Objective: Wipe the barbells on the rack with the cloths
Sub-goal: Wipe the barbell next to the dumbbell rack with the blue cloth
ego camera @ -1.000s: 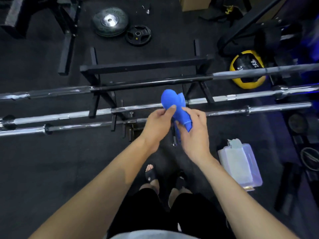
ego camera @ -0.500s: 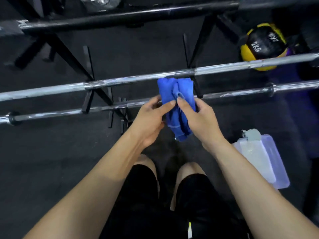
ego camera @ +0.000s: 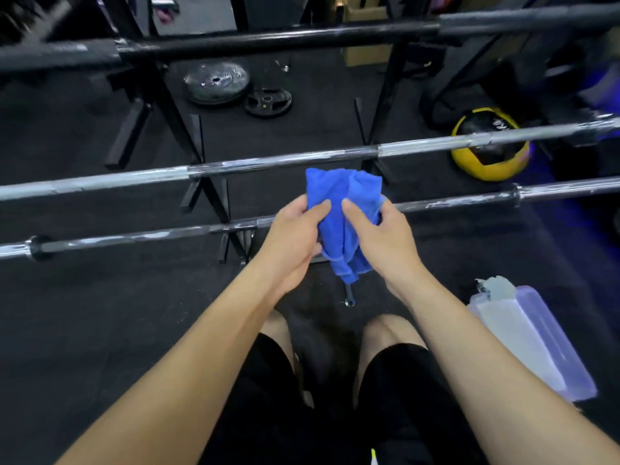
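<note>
Both the left hand (ego camera: 291,234) and right hand (ego camera: 380,236) pinch the bunched blue cloth (ego camera: 343,216) over the nearest barbell (ego camera: 469,200), with open floor (ego camera: 100,313) below.

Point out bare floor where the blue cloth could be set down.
Bare mat lies left of the knees, below the nearest barbell. Right is crowded by the plastic box. Beyond the rack, plates and the yellow ball take the floor. Both hands hold the blue cloth.

Black rubber floor (ego camera: 84,313): 2 weight plates (ego camera: 235,87), yellow med ball (ego camera: 486,164), clear plastic box (ego camera: 536,344).
</note>
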